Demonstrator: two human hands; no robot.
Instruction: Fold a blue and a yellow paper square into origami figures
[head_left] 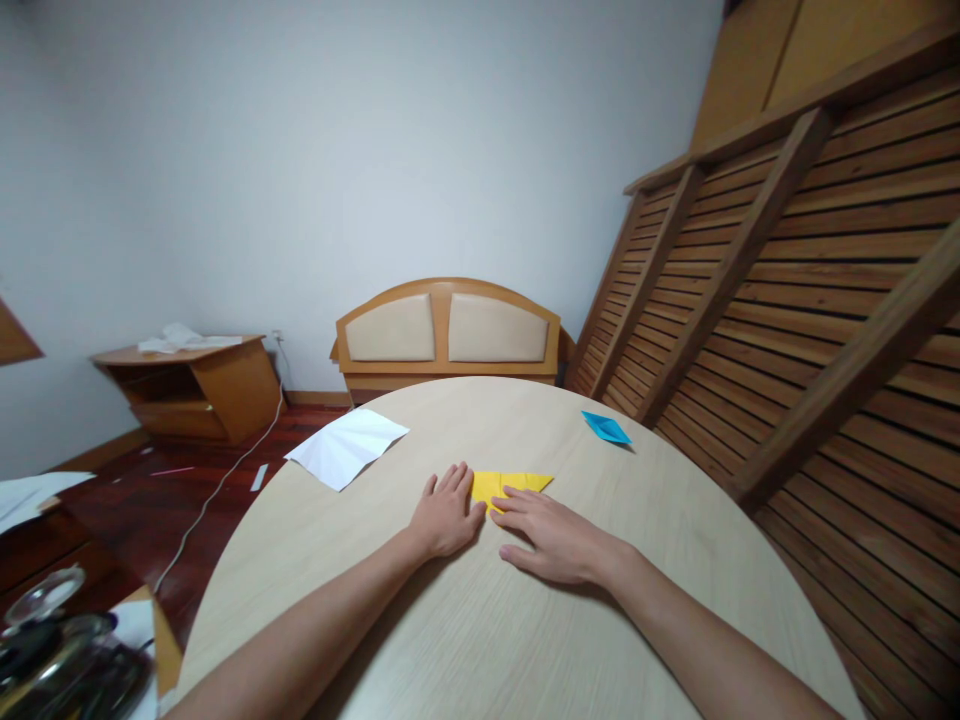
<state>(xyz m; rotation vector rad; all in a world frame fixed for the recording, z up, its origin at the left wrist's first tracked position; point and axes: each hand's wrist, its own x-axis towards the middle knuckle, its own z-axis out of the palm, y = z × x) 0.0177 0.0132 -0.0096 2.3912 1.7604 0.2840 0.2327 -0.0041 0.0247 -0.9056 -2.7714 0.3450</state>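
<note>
A folded sheet of yellow paper (489,482), roughly triangular with creases, lies flat on the round table (480,650). My left hand (448,515) rests at its left edge, fingers stretched forward and thumb by the paper's lower corner. From the right, my right hand (551,535) lies over the lower right part of the paper, fingers extended and pressing on it; the paper beneath them is hidden. Farther right on the table sits a folded blue paper piece (607,428), diamond-shaped, with neither hand touching it.
A creased white sheet (346,447) lies at the table's left edge. Beyond the table stand a headboard (442,285) and a low cabinet (244,385). Wooden slats (750,290) lean on the right. A cable (217,490) crosses the floor, and a glass pot (67,650) is at lower left.
</note>
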